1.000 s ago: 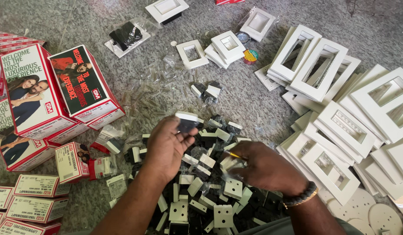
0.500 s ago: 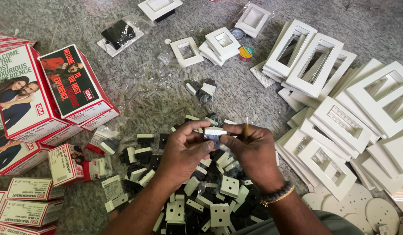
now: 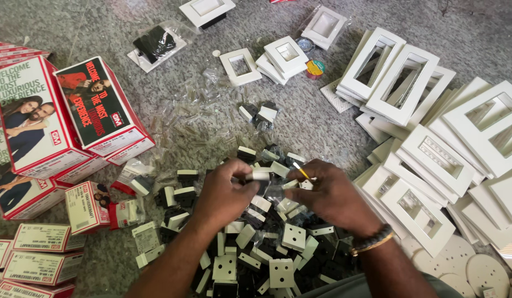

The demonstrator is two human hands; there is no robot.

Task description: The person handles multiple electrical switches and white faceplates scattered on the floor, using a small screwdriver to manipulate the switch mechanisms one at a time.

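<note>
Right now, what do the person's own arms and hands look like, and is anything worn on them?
Both forearms are bare, with no sleeves or gloves in view. The left hand wears nothing visible. The right hand has a dark beaded bracelet with a thin gold-coloured band beside it at the wrist.

Speckled stone floor (image 3: 101,22): switch-module pile (image 3: 256,259), white frames (image 3: 427,160), cartons (image 3: 68,121).

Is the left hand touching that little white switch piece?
Touching. The head view shows the left hand pinching the small white switch piece between its fingertips.
</note>
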